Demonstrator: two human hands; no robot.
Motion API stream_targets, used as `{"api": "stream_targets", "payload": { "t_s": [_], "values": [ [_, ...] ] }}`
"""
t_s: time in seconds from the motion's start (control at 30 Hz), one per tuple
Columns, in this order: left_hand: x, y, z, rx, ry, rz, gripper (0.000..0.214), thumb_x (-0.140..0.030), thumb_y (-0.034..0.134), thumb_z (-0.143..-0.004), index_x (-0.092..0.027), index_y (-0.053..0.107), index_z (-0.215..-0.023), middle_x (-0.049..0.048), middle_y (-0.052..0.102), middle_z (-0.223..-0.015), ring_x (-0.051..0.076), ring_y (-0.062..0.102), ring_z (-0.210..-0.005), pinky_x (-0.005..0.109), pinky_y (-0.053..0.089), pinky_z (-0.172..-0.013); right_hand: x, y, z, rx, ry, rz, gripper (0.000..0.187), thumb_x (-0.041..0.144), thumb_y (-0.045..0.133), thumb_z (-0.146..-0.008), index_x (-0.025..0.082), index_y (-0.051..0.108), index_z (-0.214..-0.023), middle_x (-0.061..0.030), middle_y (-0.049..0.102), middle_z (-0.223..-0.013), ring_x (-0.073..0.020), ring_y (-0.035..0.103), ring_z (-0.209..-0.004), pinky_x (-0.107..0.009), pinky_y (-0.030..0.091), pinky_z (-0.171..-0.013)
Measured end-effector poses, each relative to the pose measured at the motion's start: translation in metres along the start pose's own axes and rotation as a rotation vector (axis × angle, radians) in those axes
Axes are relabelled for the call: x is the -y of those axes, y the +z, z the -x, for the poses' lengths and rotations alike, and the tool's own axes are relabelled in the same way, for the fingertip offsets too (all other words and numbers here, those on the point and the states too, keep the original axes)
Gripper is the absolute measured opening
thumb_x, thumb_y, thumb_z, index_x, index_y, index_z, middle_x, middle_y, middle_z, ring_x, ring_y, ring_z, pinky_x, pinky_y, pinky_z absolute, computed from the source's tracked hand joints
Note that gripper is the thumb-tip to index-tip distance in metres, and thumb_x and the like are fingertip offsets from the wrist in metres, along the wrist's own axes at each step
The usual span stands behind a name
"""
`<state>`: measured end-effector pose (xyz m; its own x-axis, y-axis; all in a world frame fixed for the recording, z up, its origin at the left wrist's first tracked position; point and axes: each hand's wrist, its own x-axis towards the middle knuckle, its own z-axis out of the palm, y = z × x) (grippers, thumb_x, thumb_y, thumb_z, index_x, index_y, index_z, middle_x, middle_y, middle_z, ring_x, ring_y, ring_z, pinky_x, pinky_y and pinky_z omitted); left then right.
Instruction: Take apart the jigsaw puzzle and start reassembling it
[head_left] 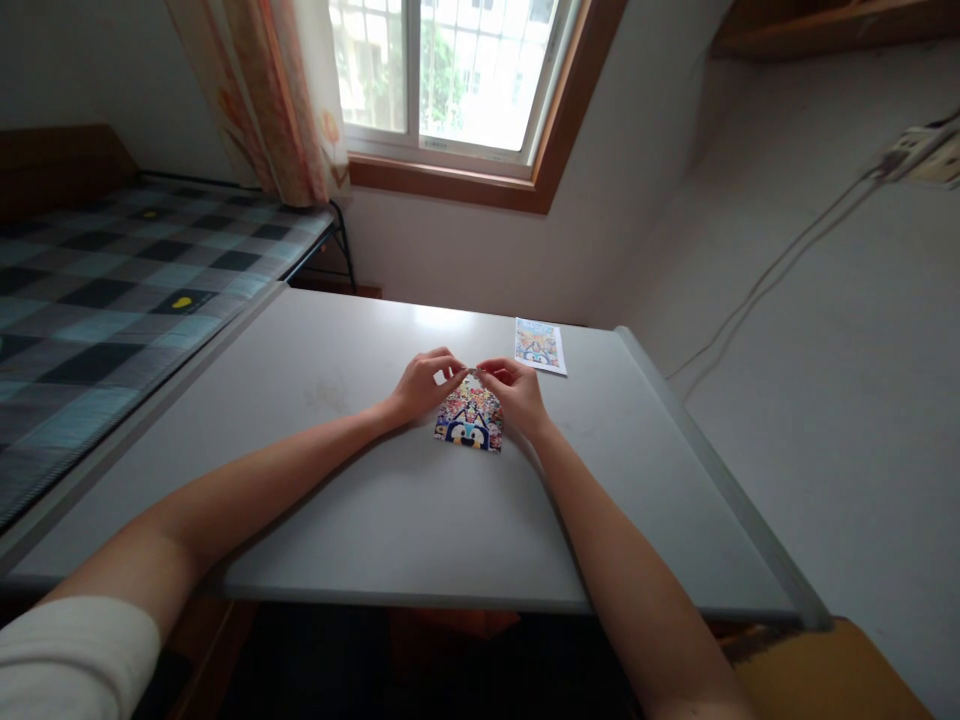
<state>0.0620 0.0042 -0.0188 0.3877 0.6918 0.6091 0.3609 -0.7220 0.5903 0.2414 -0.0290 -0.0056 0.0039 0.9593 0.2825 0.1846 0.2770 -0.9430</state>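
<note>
Colourful jigsaw picture (469, 432) mid-table between my hands, blue cartoon face at its near end, small busy print above, near edge straight, far end partly covered by my fingers. My left hand (424, 386) and right hand (522, 392) meet at that far end, thumbs and fingertips drawn close together; can't tell whether they pinch a piece, too small. Printed sheet (541, 346), white-bordered, rectangular, just beyond my right hand. Smooth grey-white table (330, 520): more room left than right, wide stretch nearside, raised rim along the right edge. Left: checked fabric mattress (187, 250), floral curtain (277, 100). Ahead: brown-framed window (465, 75).
</note>
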Motion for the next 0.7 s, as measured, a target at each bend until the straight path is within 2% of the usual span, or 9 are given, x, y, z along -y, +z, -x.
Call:
{"api": "stream_targets", "payload": {
  "t_s": [0.1, 0.23, 0.37, 0.53, 0.7],
  "values": [
    [0.0019, -0.0001, -0.0036, 0.001, -0.053, 0.155, 0.027, -0.039, 0.060, -0.086, -0.015, 0.066, -0.075, 0.0039, 0.061, -0.073, 0.012, 0.056, -0.067, 0.025, 0.045, -0.062, 0.0015, 0.0013, 0.0015, -0.049, -0.161, 0.155, 0.024, 0.043, 0.066, -0.077, 0.019, 0.070, -0.081, -0.0047, 0.063, -0.081, -0.0154, 0.059, -0.072, -0.031, 0.050, -0.068],
    [0.0015, -0.0017, -0.0055, 0.032, -0.092, 0.217, 0.029, -0.041, 0.061, -0.085, -0.014, 0.066, -0.075, 0.0036, 0.061, -0.072, 0.011, 0.056, -0.066, 0.024, 0.046, -0.060, 0.0022, 0.0025, 0.0023, -0.060, -0.247, 0.230, 0.021, 0.040, 0.063, -0.081, 0.020, 0.070, -0.083, -0.0043, 0.061, -0.082, -0.0150, 0.058, -0.073, -0.030, 0.050, -0.069],
    [-0.0010, -0.0021, -0.0047, 0.004, -0.078, 0.202, 0.029, -0.041, 0.061, -0.084, -0.014, 0.066, -0.076, 0.0039, 0.061, -0.075, 0.011, 0.056, -0.066, 0.023, 0.047, -0.060, 0.0010, 0.0029, 0.0015, -0.032, -0.146, 0.112, 0.026, 0.044, 0.066, -0.078, 0.019, 0.069, -0.083, -0.0048, 0.063, -0.083, -0.0150, 0.060, -0.071, -0.031, 0.051, -0.067],
    [-0.0012, -0.0023, -0.0048, 0.002, -0.128, 0.237, 0.029, -0.043, 0.063, -0.083, -0.014, 0.066, -0.075, 0.0039, 0.061, -0.074, 0.010, 0.056, -0.064, 0.023, 0.046, -0.057, 0.0032, 0.0014, 0.0006, -0.001, -0.006, -0.005, 0.034, 0.049, 0.071, -0.069, 0.018, 0.069, -0.085, -0.0041, 0.066, -0.080, -0.0149, 0.061, -0.067, -0.031, 0.052, -0.064],
    [0.0025, -0.0027, -0.0055, -0.010, -0.174, 0.280, 0.033, -0.046, 0.063, -0.081, -0.014, 0.067, -0.075, 0.0041, 0.062, -0.073, 0.010, 0.056, -0.062, 0.023, 0.046, -0.057, 0.0024, -0.0007, -0.0023, -0.052, 0.060, -0.027, 0.040, 0.056, 0.063, -0.073, 0.019, 0.070, -0.087, -0.0027, 0.065, -0.075, -0.0122, 0.058, -0.060, -0.028, 0.050, -0.059]
  ]
}}
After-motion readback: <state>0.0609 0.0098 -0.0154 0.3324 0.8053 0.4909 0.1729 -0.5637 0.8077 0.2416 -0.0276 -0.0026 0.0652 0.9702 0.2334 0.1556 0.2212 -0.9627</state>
